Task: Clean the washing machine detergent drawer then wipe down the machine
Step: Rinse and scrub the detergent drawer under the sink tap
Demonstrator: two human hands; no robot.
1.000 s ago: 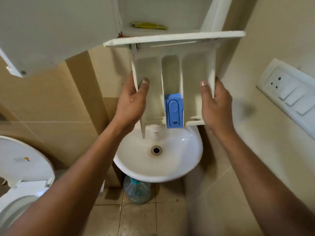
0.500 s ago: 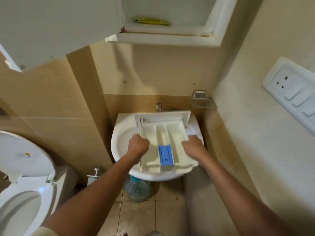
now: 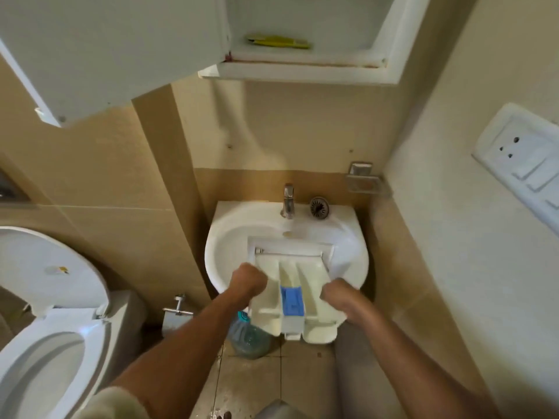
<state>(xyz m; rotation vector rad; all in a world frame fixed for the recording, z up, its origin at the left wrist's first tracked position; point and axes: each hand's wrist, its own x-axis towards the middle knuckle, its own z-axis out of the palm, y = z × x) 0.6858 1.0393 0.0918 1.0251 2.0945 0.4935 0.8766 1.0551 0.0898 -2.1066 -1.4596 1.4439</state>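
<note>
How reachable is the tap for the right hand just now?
Probably yes, but not freely: the right hand grips the detergent drawer over the sink. Nothing stands between it and the tap.

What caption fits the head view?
Left hand and right hand hold the detergent drawer by its sides over the white sink.

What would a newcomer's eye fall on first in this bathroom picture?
First, the cream detergent drawer with its blue insert, gripped at its sides by the left hand and right hand over the white sink at centre. Next, the open toilet at lower left and the open wall cabinet overhead.
</note>
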